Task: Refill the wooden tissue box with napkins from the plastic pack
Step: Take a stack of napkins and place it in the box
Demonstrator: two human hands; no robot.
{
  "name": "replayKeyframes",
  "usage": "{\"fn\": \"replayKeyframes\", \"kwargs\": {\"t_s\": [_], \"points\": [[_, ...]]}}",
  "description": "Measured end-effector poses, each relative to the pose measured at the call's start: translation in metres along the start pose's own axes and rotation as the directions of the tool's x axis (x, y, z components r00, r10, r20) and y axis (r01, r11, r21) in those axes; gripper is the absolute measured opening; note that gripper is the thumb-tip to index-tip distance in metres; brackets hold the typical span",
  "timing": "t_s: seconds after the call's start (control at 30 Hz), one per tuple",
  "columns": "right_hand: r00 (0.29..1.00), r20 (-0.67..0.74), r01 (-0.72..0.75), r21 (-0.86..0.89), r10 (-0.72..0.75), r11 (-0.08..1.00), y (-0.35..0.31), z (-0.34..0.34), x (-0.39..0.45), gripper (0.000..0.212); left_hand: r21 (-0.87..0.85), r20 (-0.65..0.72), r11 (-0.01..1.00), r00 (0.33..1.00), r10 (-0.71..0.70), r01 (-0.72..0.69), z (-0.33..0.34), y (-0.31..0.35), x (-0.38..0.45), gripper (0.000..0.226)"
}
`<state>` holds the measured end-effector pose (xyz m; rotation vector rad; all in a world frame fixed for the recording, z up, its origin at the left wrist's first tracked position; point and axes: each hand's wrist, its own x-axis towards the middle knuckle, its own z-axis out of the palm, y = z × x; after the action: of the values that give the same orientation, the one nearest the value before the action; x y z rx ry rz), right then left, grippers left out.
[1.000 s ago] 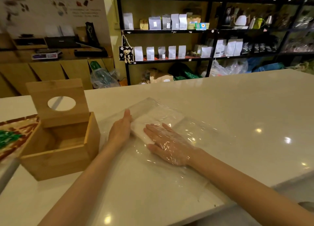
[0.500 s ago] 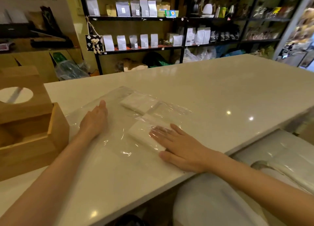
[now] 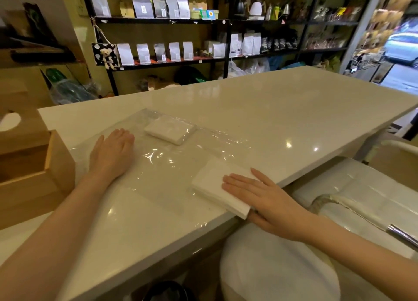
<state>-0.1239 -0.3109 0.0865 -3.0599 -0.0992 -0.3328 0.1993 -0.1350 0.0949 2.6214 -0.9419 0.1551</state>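
Right hand (image 3: 260, 194): flat on napkin stack (image 3: 220, 187), thumb beneath, at counter (image 3: 271, 110) edge.
Left hand (image 3: 112, 151): flat, pinning plastic pack (image 3: 158, 164).
Risk: stack could fan or drop.

The box (image 3: 29, 164) at nine o'clock is cut off by the left edge, so only part of its lid hole shows. The right hand (image 3: 267, 201) covers part of the near napkins (image 3: 217, 185), and its thumb goes under them, out of sight. The left hand (image 3: 112, 151) hides some of the plastic (image 3: 158, 164). Labels on the shelf bags (image 3: 156, 51) at twelve o'clock are too small to read. A dark round thing (image 3: 167, 291) at six o'clock, maybe a bin, is cut off.
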Motion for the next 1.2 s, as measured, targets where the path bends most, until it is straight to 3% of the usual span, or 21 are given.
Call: {"fn": "replayKeyframes", "kwargs": {"t_s": [0.13, 0.23, 0.37, 0.43, 0.5, 0.6, 0.7, 0.8, 0.9, 1.03, 1.13, 1.2], "points": [[1.0, -0.02, 0.012, 0.035, -0.011, 0.999, 0.002, -0.014, -0.006, 0.053, -0.013, -0.001, 1.0, 1.0, -0.009, 0.009, -0.001, -0.001, -0.003, 0.046], [0.988, -0.052, -0.117, 0.356, 0.145, 0.927, -0.007, -0.046, 0.001, 0.042, -0.048, -0.015, 0.999, 1.0, -0.013, 0.012, -0.004, 0.006, -0.008, 0.046], [0.906, -0.091, -0.19, 0.783, 0.412, 0.592, -0.009, -0.09, 0.021, 0.022, -0.197, -0.095, 0.98, 0.995, -0.011, -0.008, -0.014, 0.02, -0.02, 0.045], [0.866, -0.053, -0.214, 0.86, 0.497, 0.463, -0.002, -0.101, 0.036, 0.011, -0.268, -0.152, 0.962, 0.988, 0.007, -0.048, -0.025, 0.033, -0.029, 0.041], [0.823, 0.007, -0.234, 0.916, 0.569, 0.327, 0.005, -0.104, 0.054, 0.016, -0.347, -0.202, 0.934, 0.979, 0.016, -0.087, -0.041, 0.049, -0.04, 0.038], [0.808, 0.076, -0.209, 0.964, 0.585, 0.164, 0.004, -0.101, 0.086, 0.015, -0.573, -0.204, 0.811, 0.979, -0.006, -0.115, -0.068, 0.068, -0.063, 0.042], [0.832, 0.075, -0.2, 0.965, 0.55, 0.171, -0.005, -0.088, 0.125, 0.013, -0.822, 0.073, 0.568, 0.997, 0.016, 0.051, -0.095, 0.073, -0.082, 0.045], [0.873, 0.107, -0.209, 0.963, 0.476, 0.167, -0.023, -0.078, 0.164, 0.012, -0.824, 0.334, 0.515, 0.936, 0.105, 0.236, -0.105, 0.058, -0.09, 0.05], [0.925, 0.095, -0.185, 0.958, 0.367, 0.217, -0.047, -0.073, 0.194, 0.011, -0.832, 0.392, 0.444, 0.919, 0.044, 0.333, -0.104, 0.034, -0.094, 0.05], [0.996, -0.046, 0.016, 0.945, 0.082, 0.326, -0.075, -0.073, 0.213, 0.017, -0.855, 0.474, 0.199, 0.877, -0.078, 0.479, -0.116, 0.008, -0.1, 0.068], [0.967, -0.122, 0.218, 0.847, -0.222, 0.485, -0.086, -0.071, 0.217, 0.022, -0.88, 0.465, 0.021, 0.868, -0.172, 0.475, -0.126, -0.01, -0.104, 0.084], [0.904, -0.152, 0.385, 0.695, -0.399, 0.607, -0.091, -0.068, 0.219, 0.031, -0.895, 0.444, -0.083, 0.867, -0.225, 0.437, -0.132, -0.019, -0.109, 0.077]]}}
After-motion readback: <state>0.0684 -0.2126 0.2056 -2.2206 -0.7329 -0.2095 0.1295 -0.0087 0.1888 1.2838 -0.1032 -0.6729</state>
